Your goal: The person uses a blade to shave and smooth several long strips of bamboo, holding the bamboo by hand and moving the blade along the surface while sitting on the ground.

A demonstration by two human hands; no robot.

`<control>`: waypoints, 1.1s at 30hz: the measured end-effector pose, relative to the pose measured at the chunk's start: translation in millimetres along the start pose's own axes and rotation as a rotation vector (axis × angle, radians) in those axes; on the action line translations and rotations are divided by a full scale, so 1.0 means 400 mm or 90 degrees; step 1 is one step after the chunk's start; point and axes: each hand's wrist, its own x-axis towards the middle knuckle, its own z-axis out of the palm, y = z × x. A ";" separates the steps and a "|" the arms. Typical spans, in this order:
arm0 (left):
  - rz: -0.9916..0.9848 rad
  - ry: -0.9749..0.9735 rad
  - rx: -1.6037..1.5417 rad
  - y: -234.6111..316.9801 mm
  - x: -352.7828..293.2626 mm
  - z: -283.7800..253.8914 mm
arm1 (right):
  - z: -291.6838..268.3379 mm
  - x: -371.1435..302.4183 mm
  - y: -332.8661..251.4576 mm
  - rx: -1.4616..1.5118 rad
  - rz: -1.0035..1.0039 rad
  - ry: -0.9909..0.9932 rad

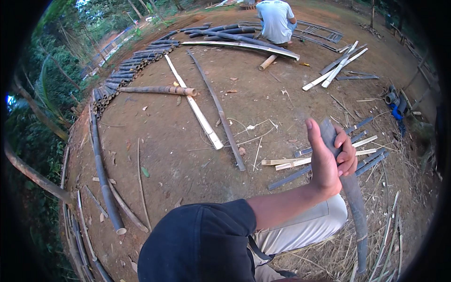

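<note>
My left hand (328,164) reaches out to the right from a dark sleeve, thumb up and fingers curled. It grips the upper part of a long dark grey bamboo strip (354,197), whose top end shows between thumb and fingers. The strip slopes down past my knee in light trousers (300,221) toward the straw-strewn ground. Behind the hand, pale split bamboo pieces (293,164) lie across dark bamboo strips (290,178). My right hand does not show.
Dark bamboo poles (136,61) are stacked along the left and back. A long split bamboo (244,45) rests near a crouching person in a light shirt (277,21). A bamboo pole (157,90) lies over a pale strip (199,117). A blue item (398,110) lies at right.
</note>
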 end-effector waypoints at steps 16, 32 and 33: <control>-0.109 -0.237 -0.018 0.017 0.149 0.126 | -0.034 -0.227 -0.009 0.053 0.064 0.170; -0.258 -0.634 -0.153 -0.135 0.116 0.424 | -0.218 -0.277 -0.005 -0.162 0.028 0.294; -0.261 -0.638 -0.149 -0.125 0.121 0.463 | -0.236 -0.239 -0.002 -0.097 0.066 0.212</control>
